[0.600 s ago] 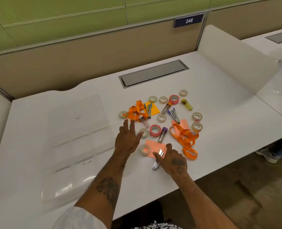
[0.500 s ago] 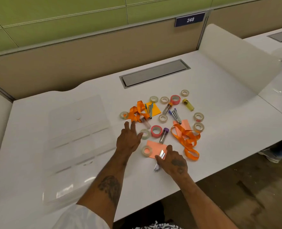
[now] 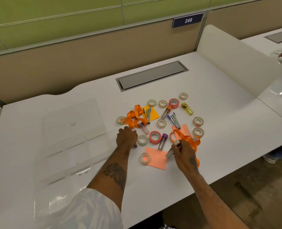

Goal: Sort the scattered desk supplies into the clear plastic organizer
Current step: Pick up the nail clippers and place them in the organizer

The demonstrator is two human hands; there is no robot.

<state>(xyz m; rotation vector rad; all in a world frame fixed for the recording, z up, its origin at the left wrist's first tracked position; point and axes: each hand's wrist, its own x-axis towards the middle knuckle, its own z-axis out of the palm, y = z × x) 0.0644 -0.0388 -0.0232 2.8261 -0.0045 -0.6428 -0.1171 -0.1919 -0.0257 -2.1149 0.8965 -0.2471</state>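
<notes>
pinching mini stapler (image 3: 170, 152) in right hand (image 3: 184, 154) above pink sticky note (image 3: 155, 158); carry left to clear organizer (image 3: 74, 142), dodge orange ribbon (image 3: 187, 138); left hand (image 3: 127, 138) curled, cannot tell grip

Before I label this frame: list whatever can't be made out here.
All in the head view:
- Whether the left hand holds anything: its own back hides the curled fingers.
- Clear organizer: dividers too faint, and the sleeve covers its near edge.
- Stapler in the right hand: fingers hide part of it.
</notes>
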